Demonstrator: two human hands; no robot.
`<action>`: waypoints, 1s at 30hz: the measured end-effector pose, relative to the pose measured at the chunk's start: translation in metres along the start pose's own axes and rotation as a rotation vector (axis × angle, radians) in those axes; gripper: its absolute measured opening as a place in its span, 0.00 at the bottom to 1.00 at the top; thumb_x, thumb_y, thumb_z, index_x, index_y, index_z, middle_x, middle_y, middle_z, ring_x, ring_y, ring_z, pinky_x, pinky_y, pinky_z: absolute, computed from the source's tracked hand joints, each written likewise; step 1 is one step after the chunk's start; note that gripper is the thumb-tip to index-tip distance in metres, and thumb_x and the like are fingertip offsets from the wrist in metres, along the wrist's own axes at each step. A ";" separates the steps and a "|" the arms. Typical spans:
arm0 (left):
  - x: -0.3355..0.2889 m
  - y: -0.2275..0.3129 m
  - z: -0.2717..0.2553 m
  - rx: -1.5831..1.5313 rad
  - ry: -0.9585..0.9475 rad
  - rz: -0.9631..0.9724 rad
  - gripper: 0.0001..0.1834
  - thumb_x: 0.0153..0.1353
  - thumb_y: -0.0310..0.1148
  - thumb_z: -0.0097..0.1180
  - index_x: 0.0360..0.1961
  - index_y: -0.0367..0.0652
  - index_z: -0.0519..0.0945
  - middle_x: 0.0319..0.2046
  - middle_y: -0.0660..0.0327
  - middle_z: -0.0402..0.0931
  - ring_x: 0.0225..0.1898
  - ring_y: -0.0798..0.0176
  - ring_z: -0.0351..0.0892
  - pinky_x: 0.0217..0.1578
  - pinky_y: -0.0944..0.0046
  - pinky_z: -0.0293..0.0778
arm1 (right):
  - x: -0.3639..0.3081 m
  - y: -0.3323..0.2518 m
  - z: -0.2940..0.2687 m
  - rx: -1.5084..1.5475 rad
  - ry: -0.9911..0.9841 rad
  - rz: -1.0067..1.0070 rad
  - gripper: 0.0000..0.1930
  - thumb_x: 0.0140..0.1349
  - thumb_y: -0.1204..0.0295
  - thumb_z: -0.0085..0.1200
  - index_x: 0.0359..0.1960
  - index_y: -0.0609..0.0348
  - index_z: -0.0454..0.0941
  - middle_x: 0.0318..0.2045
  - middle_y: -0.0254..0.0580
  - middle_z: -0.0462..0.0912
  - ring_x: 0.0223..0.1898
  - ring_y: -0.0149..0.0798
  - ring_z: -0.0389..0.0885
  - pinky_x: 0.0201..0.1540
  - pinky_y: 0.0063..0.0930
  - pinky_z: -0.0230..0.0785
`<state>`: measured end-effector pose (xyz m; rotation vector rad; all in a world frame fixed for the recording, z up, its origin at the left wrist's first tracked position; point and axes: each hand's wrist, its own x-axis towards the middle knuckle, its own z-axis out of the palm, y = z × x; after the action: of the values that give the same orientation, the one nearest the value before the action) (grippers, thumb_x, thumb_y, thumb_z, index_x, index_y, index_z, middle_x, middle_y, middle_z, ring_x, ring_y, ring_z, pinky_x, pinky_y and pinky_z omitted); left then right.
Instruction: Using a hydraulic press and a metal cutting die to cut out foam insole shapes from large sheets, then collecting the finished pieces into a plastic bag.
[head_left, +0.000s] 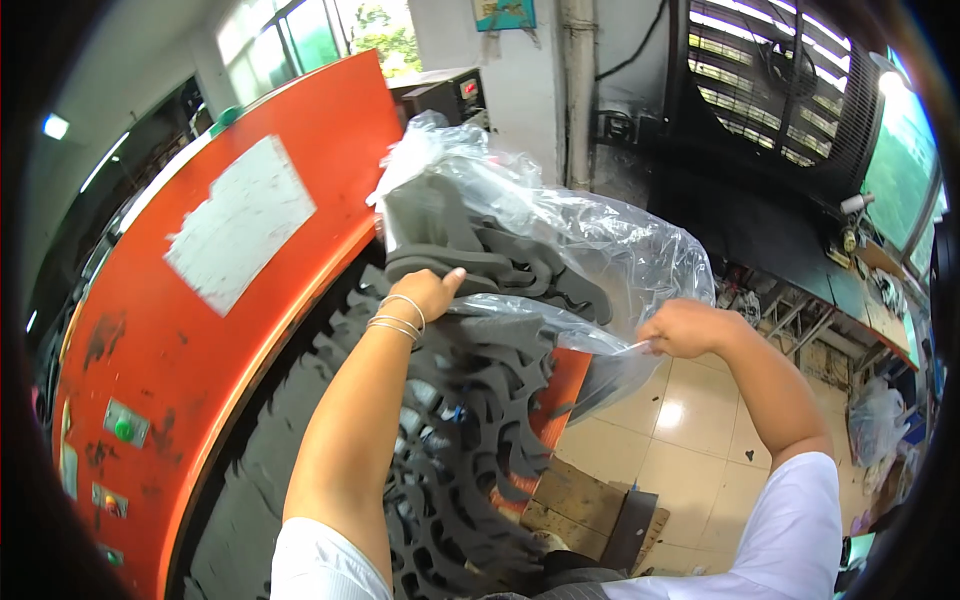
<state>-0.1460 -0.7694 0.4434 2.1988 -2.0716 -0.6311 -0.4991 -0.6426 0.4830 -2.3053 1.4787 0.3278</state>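
A large clear plastic bag (640, 240) lies over the far end of the machine bed, its mouth toward me. Several curved dark grey foam pieces (455, 225) are stacked inside it. My right hand (690, 328) is closed on the bag's near rim, drawing it out to the right. The same rim runs across to my left hand (425, 293), which is curled at the bag's mouth with the thumb out, against the foam; its fingertips are hidden. Nearer to me, below the rim, spreads a sheet of cut-out grey foam (470, 390) with many gaps.
To the left rises an orange machine panel (330, 120) with a green button (124, 429). Wooden boards (575, 500) lie on the tiled floor (690, 440) at the lower right. A black bench (760, 220) stands beyond, under a large fan (780, 70).
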 end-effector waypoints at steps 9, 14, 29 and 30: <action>-0.253 -0.127 0.019 -0.010 -0.112 0.516 0.24 0.61 0.50 0.53 0.51 0.44 0.78 0.45 0.49 0.80 0.49 0.45 0.77 0.51 0.51 0.71 | -0.064 -0.124 0.057 -0.197 0.362 -0.231 0.13 0.46 0.65 0.66 0.33 0.56 0.82 0.31 0.48 0.80 0.42 0.51 0.76 0.47 0.44 0.67; -0.465 -0.233 0.070 -0.167 -0.140 0.427 0.23 0.62 0.50 0.52 0.49 0.44 0.78 0.44 0.52 0.80 0.47 0.46 0.78 0.48 0.50 0.72 | -0.111 -0.241 0.079 0.052 0.367 -0.366 0.19 0.42 0.76 0.64 0.40 0.64 0.79 0.33 0.48 0.81 0.37 0.46 0.79 0.45 0.36 0.70; -0.929 -0.431 0.124 -0.674 0.778 -0.617 0.13 0.61 0.36 0.59 0.40 0.38 0.82 0.30 0.60 0.83 0.31 0.70 0.79 0.36 0.69 0.74 | -0.111 -0.823 0.215 0.175 -0.054 -1.609 0.11 0.61 0.67 0.58 0.40 0.61 0.79 0.28 0.47 0.82 0.28 0.42 0.81 0.34 0.33 0.73; -0.935 -0.444 0.128 -0.686 0.820 -0.651 0.12 0.61 0.34 0.59 0.41 0.37 0.82 0.32 0.61 0.83 0.32 0.72 0.79 0.37 0.70 0.74 | -0.120 -0.851 0.223 0.199 -0.126 -1.507 0.11 0.61 0.66 0.56 0.39 0.60 0.80 0.30 0.51 0.83 0.33 0.48 0.83 0.38 0.36 0.73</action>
<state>0.2168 0.2087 0.4242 2.1080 -0.6205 -0.2876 0.2253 -0.1291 0.4907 -2.4396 -0.4725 -0.1217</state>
